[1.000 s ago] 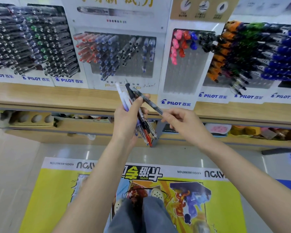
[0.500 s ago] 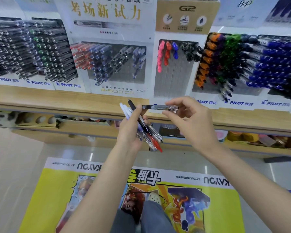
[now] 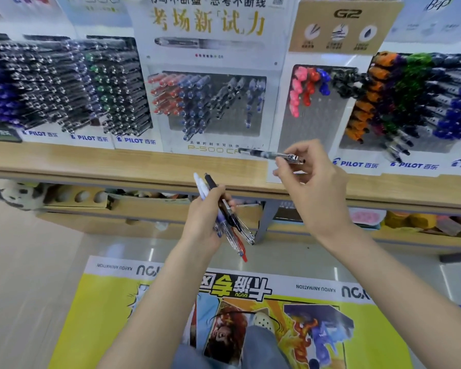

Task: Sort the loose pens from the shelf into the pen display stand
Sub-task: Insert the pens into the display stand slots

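Observation:
My left hand (image 3: pixel 206 217) grips a bundle of several loose pens (image 3: pixel 230 225), white and black ends pointing up, clear, blue and red tips pointing down to the right. My right hand (image 3: pixel 313 187) pinches one clear black pen (image 3: pixel 270 155) and holds it level in front of the grey G2 display stand (image 3: pixel 317 129). That stand holds a few pink, red, blue and black pens at its top; most of its slots show bare. To its left is the P-500 stand (image 3: pixel 210 107) with red, blue and grey pens.
Full Pilot pen racks stand at the far left (image 3: pixel 59 86) and far right (image 3: pixel 421 97) on a wooden shelf (image 3: pixel 91 161). A lower shelf (image 3: pixel 144 209) holds small goods and a panda toy (image 3: pixel 19 195). A yellow poster (image 3: pixel 117 310) lies on the floor by my legs.
My right hand has drawn the single black pen out of the bundle and lifted it up and to the right, toward the G2 stand. My left hand has stayed put with the other pens.

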Tool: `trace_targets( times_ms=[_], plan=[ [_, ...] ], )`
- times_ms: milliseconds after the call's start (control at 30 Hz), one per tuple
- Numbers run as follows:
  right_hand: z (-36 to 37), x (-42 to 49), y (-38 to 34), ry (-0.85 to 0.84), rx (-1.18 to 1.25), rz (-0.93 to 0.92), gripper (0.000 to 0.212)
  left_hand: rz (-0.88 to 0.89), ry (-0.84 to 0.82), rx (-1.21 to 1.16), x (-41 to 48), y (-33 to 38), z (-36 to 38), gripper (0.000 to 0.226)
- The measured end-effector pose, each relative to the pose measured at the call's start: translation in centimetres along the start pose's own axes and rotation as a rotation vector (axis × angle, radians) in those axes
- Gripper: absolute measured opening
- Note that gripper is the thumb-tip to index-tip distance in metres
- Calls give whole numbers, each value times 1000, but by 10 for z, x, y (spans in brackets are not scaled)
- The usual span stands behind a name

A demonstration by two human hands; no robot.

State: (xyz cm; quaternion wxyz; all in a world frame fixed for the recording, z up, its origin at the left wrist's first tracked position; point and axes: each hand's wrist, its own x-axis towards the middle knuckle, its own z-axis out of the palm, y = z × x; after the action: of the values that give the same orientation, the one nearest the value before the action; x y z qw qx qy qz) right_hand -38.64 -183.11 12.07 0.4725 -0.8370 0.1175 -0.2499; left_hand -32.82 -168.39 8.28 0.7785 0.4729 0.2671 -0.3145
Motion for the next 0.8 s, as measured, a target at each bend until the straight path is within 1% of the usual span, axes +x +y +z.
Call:
trace_targets(
  times_ms=[100, 233, 400, 533, 800],
  plan=[
    [18, 4, -2, 64, -65, -47, 11, 23, -23, 5, 3, 18, -12, 18],
    [38, 15, -3, 156, -143, -126, 22, 59, -45, 119, 9, 41, -21, 20],
    [67, 28, 1, 236, -242, -202, 24, 62, -119, 252, 21, 59, -31, 21],
    [80, 37, 14, 282, -312, -230, 24, 66, -190, 307, 31, 66, -34, 20],
    [94, 39, 38, 370, -399, -305, 23, 115, -237, 390, 48, 56, -38, 16]
  ],
)
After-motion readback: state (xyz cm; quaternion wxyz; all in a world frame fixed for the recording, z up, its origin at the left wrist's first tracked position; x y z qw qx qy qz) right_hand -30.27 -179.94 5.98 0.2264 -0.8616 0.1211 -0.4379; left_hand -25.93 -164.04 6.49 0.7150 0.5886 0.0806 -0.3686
